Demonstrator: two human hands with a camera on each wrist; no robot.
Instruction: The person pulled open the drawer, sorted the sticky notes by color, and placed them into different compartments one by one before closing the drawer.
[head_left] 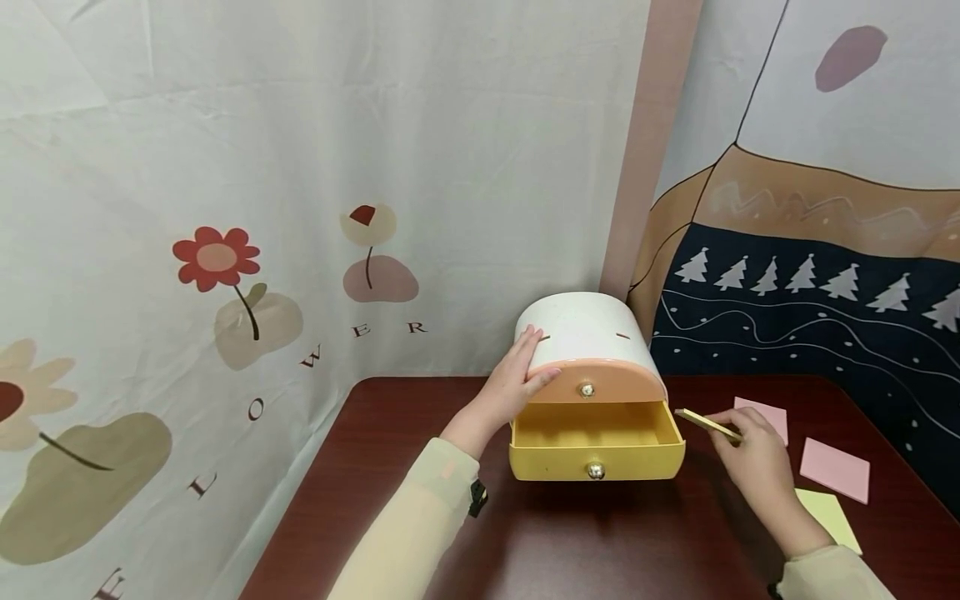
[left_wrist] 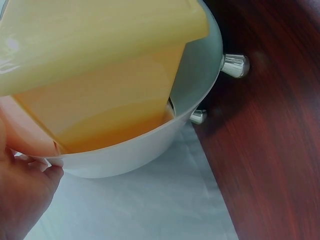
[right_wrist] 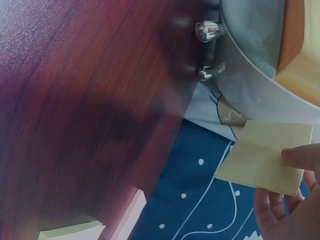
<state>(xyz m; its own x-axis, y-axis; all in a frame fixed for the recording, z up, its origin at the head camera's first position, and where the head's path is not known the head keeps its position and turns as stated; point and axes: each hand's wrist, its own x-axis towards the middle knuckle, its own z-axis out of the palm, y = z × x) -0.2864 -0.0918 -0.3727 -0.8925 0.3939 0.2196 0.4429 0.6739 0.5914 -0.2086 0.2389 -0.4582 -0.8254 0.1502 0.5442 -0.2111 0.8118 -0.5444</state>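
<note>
A small drawer box [head_left: 581,321] with a rounded white top stands at the table's far side. Its upper drawer [head_left: 555,383] is peach and closed; the yellow lower drawer [head_left: 551,463] is pulled out, with nothing visible inside. My left hand [head_left: 513,379] rests on the box's upper left edge, thumb against the peach front and fingers lying along the white top. Between thumb and fingers, my right hand [head_left: 757,458] pinches a yellow sticky note pad [right_wrist: 265,155], just right of the open drawer. The pad is apart from the box.
On the table [head_left: 375,483] at the right lie two pink note pads [head_left: 835,471] and another yellow note pad [head_left: 828,518]. Round silver knobs [head_left: 596,471] stick out from the drawer fronts. Short metal feet [left_wrist: 235,66] show under the box. A printed curtain [head_left: 450,167] hangs behind.
</note>
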